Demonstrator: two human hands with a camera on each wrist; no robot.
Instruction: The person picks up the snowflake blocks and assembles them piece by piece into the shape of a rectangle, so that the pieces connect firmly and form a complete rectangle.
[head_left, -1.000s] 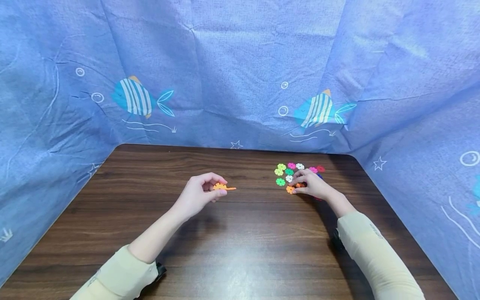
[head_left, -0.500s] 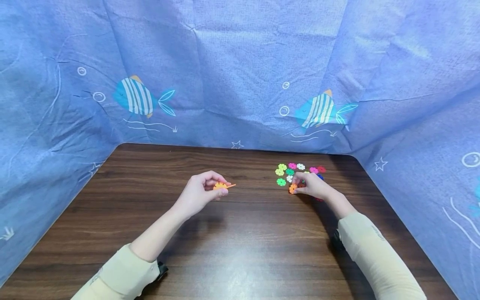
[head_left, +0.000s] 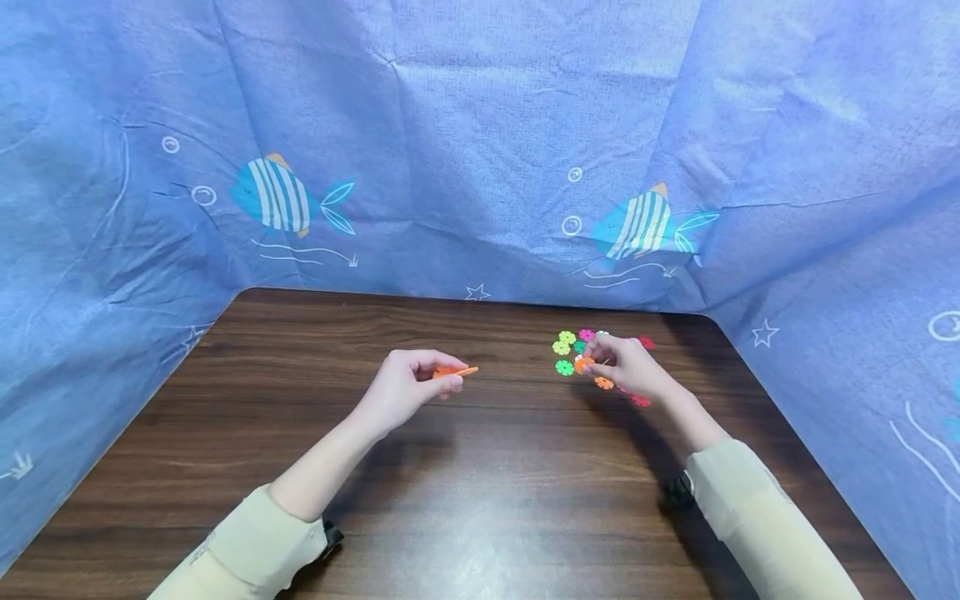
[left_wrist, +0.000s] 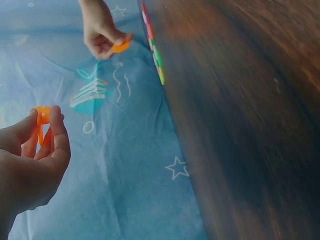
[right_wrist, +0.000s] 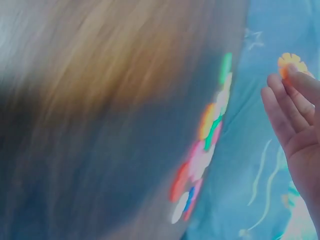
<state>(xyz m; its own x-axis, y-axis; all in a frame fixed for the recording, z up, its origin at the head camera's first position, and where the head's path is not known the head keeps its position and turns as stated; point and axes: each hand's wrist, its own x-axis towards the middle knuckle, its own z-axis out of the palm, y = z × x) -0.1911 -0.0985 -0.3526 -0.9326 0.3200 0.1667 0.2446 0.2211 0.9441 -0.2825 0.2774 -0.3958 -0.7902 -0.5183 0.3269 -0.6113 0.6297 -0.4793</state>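
My left hand (head_left: 397, 390) pinches orange flower-shaped interlocking discs (head_left: 447, 372) between thumb and fingers, held above the table. Two of them look joined at an angle in the left wrist view, where the orange pair (left_wrist: 43, 116) sits between thumb and fingertips. My right hand (head_left: 633, 368) holds a single orange flower disc (head_left: 582, 365) by its edge, lifted over the group of loose discs. In the right wrist view this disc (right_wrist: 290, 62) stands up from the thumb and index finger. Another orange disc (head_left: 604, 383) lies on the table just below the right hand.
Several loose discs lie at the back right: a green one (head_left: 564, 367), yellow-green ones (head_left: 562, 347), a pink one (head_left: 587, 335) and red ones (head_left: 647, 342). The dark wooden table (head_left: 480, 467) meets a blue fish-print cloth (head_left: 480, 167) behind and at both sides.
My right hand has picked up an orange disc from the table and raised it slightly. My left hand stays nearly in place, tilting its joined orange discs so they show more edge-on.
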